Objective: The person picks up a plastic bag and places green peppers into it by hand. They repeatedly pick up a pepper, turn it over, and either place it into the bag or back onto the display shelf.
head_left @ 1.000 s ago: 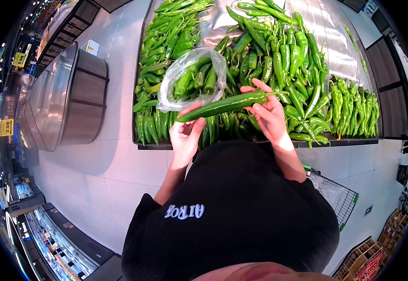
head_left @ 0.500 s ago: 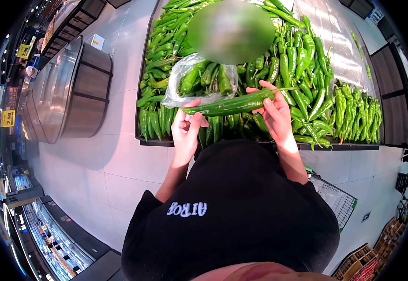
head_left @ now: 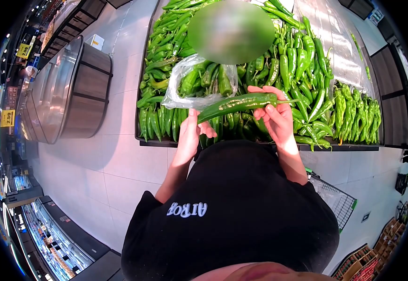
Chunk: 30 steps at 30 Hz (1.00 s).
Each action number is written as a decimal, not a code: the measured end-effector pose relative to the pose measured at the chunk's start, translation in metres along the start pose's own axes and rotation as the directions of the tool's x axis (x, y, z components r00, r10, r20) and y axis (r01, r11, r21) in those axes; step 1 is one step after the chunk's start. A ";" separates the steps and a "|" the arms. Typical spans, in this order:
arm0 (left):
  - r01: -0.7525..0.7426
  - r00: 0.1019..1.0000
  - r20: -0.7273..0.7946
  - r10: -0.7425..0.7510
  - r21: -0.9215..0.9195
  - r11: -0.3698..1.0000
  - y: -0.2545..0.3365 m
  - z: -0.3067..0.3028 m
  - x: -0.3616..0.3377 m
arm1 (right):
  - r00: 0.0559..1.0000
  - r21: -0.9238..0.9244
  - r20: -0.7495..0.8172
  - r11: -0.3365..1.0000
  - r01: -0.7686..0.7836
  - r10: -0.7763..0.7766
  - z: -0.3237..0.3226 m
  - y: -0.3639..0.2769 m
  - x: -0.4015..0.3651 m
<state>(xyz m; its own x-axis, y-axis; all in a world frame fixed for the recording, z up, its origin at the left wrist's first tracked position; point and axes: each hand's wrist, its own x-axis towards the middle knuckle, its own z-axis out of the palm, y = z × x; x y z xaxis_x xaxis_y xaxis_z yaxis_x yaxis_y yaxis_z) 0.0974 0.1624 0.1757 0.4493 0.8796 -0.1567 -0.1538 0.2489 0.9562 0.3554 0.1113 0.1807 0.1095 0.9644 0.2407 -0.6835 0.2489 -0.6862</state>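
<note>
A long green pepper [head_left: 236, 104] lies level across both hands, above the front of the pepper display. My right hand [head_left: 277, 114] is closed round its stem end, thumb in front and fingers behind. At the pointed end, my left hand [head_left: 193, 131] has its fingers apart beside and below the tip; whether it touches the tip is hard to tell. Just beyond the held pepper, a clear plastic bag [head_left: 171, 93] sits open on the pile with several green peppers [head_left: 225, 80] in it.
The display [head_left: 260, 144] holds several heaps of green peppers, with thinner wrinkled ones [head_left: 354, 114] at right. A rounded metal-sided bin [head_left: 87, 89] stands at left. A wire cart [head_left: 342, 206] is at lower right, and a glass-topped cooler [head_left: 63, 239] at lower left.
The pepper has shifted slightly right, its tip now lower. My left hand has loosened from a pinch at the tip to spread fingers; my right hand has moved a little right.
</note>
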 end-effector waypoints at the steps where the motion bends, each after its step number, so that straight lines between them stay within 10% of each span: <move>1: -0.015 1.000 -0.025 0.016 0.035 0.999 -0.002 -0.001 0.001 | 1.000 -0.030 -0.011 0.999 0.022 -0.022 -0.002 -0.001 0.000; 7: -0.185 0.953 -0.144 0.268 0.428 0.885 -0.002 -0.002 0.004 | 0.954 -0.267 0.018 0.918 0.292 -0.298 -0.004 -0.003 0.012; 11: -0.131 0.893 -0.155 0.423 0.809 0.573 0.012 0.002 0.004 | 0.926 -0.477 0.103 0.798 0.367 -0.364 0.011 0.002 0.025; 15: 0.014 0.932 -0.159 0.327 0.914 0.405 0.028 0.007 0.003 | 0.881 -0.817 0.371 0.349 0.460 -0.294 0.024 0.006 0.048; 20: -0.129 0.857 -0.069 0.510 0.931 0.342 0.025 0.006 0.004 | 0.788 -0.790 0.607 -0.191 0.583 -0.107 0.021 0.054 0.076; 28: -0.267 0.818 -0.118 0.563 0.789 0.554 0.026 0.003 0.001 | 0.914 -0.866 0.400 0.301 0.400 -0.066 0.014 0.081 0.092; 30: -0.215 0.843 -0.186 0.504 0.743 0.634 0.030 0.007 -0.001 | 0.884 -0.894 0.384 0.131 0.428 -0.268 0.003 0.074 0.094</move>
<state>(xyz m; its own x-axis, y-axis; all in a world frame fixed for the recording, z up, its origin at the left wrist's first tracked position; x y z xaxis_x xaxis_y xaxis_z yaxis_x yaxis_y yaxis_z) 0.0984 0.1659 0.2063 0.1370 0.9427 0.3042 0.4598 -0.3326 0.8234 0.3132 0.2204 0.1550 0.0028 0.7515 0.6597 0.6029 0.5251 -0.6007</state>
